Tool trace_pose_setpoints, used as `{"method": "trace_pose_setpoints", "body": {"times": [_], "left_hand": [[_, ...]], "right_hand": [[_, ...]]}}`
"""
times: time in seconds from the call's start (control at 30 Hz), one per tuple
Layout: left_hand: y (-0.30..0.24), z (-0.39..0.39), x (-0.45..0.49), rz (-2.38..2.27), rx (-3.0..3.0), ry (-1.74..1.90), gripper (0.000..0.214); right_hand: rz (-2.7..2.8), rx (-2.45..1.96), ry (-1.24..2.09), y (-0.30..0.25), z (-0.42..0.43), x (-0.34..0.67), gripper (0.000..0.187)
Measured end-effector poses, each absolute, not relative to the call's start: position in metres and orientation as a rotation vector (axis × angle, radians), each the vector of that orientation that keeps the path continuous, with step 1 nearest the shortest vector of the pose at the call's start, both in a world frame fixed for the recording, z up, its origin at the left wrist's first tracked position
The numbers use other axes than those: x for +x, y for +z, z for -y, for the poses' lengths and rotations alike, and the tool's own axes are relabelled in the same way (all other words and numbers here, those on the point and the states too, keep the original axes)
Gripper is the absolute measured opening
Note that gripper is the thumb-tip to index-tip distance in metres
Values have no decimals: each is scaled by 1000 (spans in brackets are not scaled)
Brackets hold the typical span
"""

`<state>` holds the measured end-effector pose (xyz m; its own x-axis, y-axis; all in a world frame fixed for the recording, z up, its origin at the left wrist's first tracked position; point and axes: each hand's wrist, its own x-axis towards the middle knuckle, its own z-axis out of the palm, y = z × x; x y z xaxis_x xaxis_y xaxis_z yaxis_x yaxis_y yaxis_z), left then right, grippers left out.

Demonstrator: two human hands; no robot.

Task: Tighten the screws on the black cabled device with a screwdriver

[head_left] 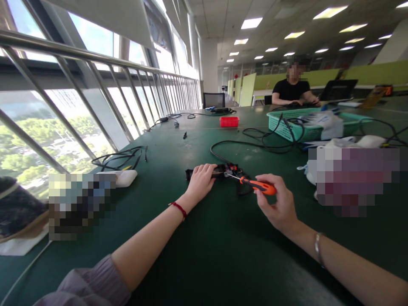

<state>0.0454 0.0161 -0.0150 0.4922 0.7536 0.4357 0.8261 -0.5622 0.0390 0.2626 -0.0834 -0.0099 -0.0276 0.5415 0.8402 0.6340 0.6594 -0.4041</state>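
Observation:
My right hand (279, 202) is closed round the handle of an orange and black screwdriver (259, 185). The screwdriver's thin shaft points left, and its tip meets the inner parts of a black corded device (219, 171) lying on the green table. Across the left part of that device rests my left hand (201, 180), its fingers curled over the body and pressing it to the tabletop. Small orange and grey parts show at the device's right end, with dark wires hanging beside them. A black cable (219, 143) runs from the device toward the back right. The exact kind of device is unclear.
Farther back stand a red box (229, 122) and a green basket (288, 131) holding bags and cables. Coiled black cable (123, 158) lies at left near the railing (95, 63). A white plastic bag (318, 165) sits at right. Across the table a person (291, 89) is seated.

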Motion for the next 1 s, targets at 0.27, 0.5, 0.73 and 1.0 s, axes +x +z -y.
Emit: {"method": "trace_pose_setpoints", "body": {"times": [0.27, 0.5, 0.73, 1.0], "left_hand": [[-14, -15, 47, 1381, -2559, -615, 36], [-12, -15, 46, 1416, -2572, -636, 43], [-12, -15, 46, 1411, -2585, -616, 40], [-14, -16, 45, 1405, -2577, -619, 40]], "right_hand": [[1654, -1073, 133, -5, 87, 262, 11], [1645, -1009, -10, -12, 84, 276, 28], [1777, -1088, 40, -12, 87, 281, 11], [1762, -1016, -109, -12, 85, 281, 24]]}}
